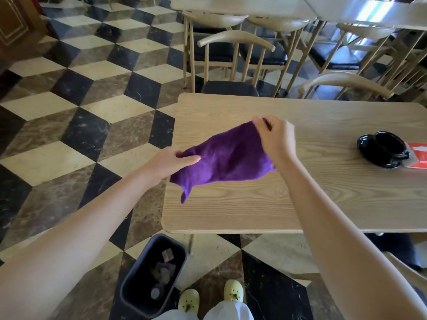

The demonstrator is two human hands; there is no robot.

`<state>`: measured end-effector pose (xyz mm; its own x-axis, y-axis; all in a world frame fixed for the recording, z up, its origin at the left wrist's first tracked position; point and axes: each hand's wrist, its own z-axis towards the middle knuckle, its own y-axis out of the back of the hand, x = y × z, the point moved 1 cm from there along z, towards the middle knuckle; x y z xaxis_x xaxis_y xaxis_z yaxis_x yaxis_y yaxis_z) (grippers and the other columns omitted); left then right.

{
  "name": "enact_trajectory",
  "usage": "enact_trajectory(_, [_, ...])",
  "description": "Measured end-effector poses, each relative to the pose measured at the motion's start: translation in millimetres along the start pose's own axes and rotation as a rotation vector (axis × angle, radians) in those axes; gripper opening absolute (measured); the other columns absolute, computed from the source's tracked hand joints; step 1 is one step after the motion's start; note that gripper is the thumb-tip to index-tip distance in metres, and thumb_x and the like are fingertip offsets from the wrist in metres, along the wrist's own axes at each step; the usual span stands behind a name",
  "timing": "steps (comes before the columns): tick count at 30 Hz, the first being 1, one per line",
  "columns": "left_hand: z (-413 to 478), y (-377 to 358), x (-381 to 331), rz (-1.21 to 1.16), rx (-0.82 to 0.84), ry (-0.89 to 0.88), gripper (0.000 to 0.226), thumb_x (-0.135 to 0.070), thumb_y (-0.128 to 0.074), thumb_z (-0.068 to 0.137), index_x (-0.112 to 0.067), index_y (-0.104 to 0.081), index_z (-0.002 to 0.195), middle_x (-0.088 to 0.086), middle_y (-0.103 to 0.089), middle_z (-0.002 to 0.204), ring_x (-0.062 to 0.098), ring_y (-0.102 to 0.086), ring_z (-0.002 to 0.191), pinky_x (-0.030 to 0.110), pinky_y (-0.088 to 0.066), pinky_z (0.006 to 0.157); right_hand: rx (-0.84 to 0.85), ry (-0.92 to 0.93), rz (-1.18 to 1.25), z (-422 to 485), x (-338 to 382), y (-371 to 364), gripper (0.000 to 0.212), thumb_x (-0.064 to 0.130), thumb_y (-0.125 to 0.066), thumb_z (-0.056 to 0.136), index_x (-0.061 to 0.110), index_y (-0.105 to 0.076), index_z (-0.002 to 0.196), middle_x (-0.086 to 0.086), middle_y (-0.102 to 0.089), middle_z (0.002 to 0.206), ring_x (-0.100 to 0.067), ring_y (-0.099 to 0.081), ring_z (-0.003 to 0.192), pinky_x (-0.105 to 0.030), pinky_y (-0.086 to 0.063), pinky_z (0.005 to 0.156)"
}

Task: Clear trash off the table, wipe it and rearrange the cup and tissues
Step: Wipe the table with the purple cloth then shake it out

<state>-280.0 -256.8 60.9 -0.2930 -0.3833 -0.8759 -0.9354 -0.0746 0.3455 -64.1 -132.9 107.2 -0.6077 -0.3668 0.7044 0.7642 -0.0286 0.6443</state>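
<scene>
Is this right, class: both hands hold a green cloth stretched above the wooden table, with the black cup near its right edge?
Not quite. In the head view the cloth is purple, not green. The rest stands: the left hand and right hand hold it stretched above the wooden table, with the black cup near its right edge.

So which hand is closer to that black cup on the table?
The right hand. It pinches the far corner of the purple cloth near the table's middle, with bare table between it and the black cup. The left hand holds the cloth's other end at the table's left edge, farther away.
</scene>
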Motion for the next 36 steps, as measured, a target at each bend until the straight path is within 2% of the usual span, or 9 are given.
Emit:
enact_trajectory(2, [2.6, -12.3, -9.2, -0.278, 0.007, 0.148, 0.017, -0.031, -0.062, 0.086, -0.019, -0.071, 0.078, 0.000, -0.072, 0.084, 0.013, -0.069, 0.080, 0.033, -0.056, 0.082, 0.114, 0.038, 0.024, -20.4, 21.8, -18.8, 0.033, 0.029, -0.057, 0.089, 0.009, -0.054, 0.063, 0.003, -0.045, 0.050, -0.014, -0.044, 0.060, -0.028, -0.026, 0.054])
enact_trajectory(5, [5.4, -19.4, -21.4, -0.474, 0.025, 0.241, 0.031, -0.036, -0.051, 0.092, -0.009, -0.065, 0.087, 0.008, -0.069, 0.082, 0.018, -0.070, 0.069, 0.038, -0.060, 0.067, 0.473, 0.067, 0.112, -48.8, 47.8, -36.6, 0.021, 0.023, -0.056, 0.091, 0.012, -0.068, 0.079, 0.007, -0.055, 0.056, -0.007, -0.049, 0.059, -0.024, -0.038, 0.060])
enact_trajectory(9, [3.5, -6.2, -18.2, -0.392, 0.143, 0.237, 0.029, -0.036, -0.058, 0.087, -0.009, -0.069, 0.090, 0.007, -0.072, 0.085, 0.018, -0.071, 0.080, 0.032, -0.059, 0.062, 0.979, -0.112, 0.387, -58.2, 52.8, -35.0, 0.030, 0.004, -0.041, 0.095, 0.003, -0.063, 0.116, -0.015, -0.069, 0.110, -0.019, -0.066, 0.098, -0.023, -0.053, 0.090])
enact_trajectory(11, [1.7, 1.1, -12.5, -0.329, 0.192, 0.194, 0.009, -0.012, -0.061, 0.086, -0.011, -0.069, 0.090, 0.006, -0.073, 0.081, 0.017, -0.072, 0.076, 0.034, -0.060, 0.067, 0.909, -0.147, 0.424, -49.3, 46.3, -31.3, 0.036, -0.006, -0.035, 0.091, 0.000, -0.063, 0.111, -0.019, -0.067, 0.110, -0.022, -0.066, 0.095, -0.026, -0.055, 0.086])
enact_trajectory(13, [0.0, 8.1, -11.4, -0.291, 0.208, 0.168, 0.019, -0.001, -0.059, 0.085, -0.014, -0.068, 0.095, 0.002, -0.072, 0.078, 0.015, -0.070, 0.075, 0.035, -0.059, 0.073, 0.731, -0.149, 0.343, -34.8, 31.0, -30.2, 0.039, -0.011, -0.039, 0.084, 0.002, -0.061, 0.114, -0.018, -0.065, 0.112, -0.027, -0.065, 0.094, -0.035, -0.054, 0.086])
enact_trajectory(17, [-5.6, 24.3, -32.7, 0.056, 0.340, -0.010, 0.016, -0.011, -0.065, 0.083, -0.020, -0.070, 0.094, -0.001, -0.073, 0.093, 0.010, -0.068, 0.084, 0.026, -0.057, 0.074, 0.783, 0.144, -0.027, -21.7, 11.3, -44.2, 0.073, 0.000, -0.068, 0.077, 0.017, -0.038, 0.141, -0.006, -0.047, 0.139, -0.015, -0.046, 0.120, -0.021, -0.032, 0.100])
enact_trajectory(23, [0.8, 53.6, -68.9, 0.708, 0.268, -0.189, 0.010, -0.018, -0.065, 0.084, -0.025, -0.066, 0.091, -0.012, -0.066, 0.086, 0.006, -0.062, 0.079, 0.024, -0.051, 0.073, 0.754, 0.174, -0.069, -7.7, 16.6, -63.9, 0.013, 0.014, -0.069, 0.078, 0.008, -0.066, 0.089, 0.000, -0.058, 0.075, -0.017, -0.051, 0.073, -0.028, -0.036, 0.065])
enact_trajectory(30, [-8.9, 59.5, -13.6, 0.811, -0.057, -0.329, 0.011, -0.015, -0.070, 0.075, -0.024, -0.065, 0.080, -0.015, -0.058, 0.072, 0.005, -0.057, 0.069, 0.020, -0.037, 0.058, 0.538, 0.328, -0.190, -42.6, 13.9, -82.5, 0.020, 0.020, -0.061, 0.083, 0.022, -0.071, 0.100, -0.003, -0.066, 0.094, -0.025, -0.058, 0.089, -0.036, -0.052, 0.071])
enact_trajectory(36, [-52.4, -25.9, 109.9, 0.894, 0.006, -0.250, 0.010, -0.012, -0.067, 0.076, -0.010, -0.064, 0.086, 0.002, -0.064, 0.098, 0.020, -0.059, 0.093, 0.035, -0.049, 0.082, 0.647, 0.318, -0.390, -147.0, -42.5, -117.5, 0.039, 0.012, -0.053, 0.082, 0.025, -0.065, 0.117, 0.005, -0.064, 0.120, -0.022, -0.047, 0.116, -0.035, -0.035, 0.098])
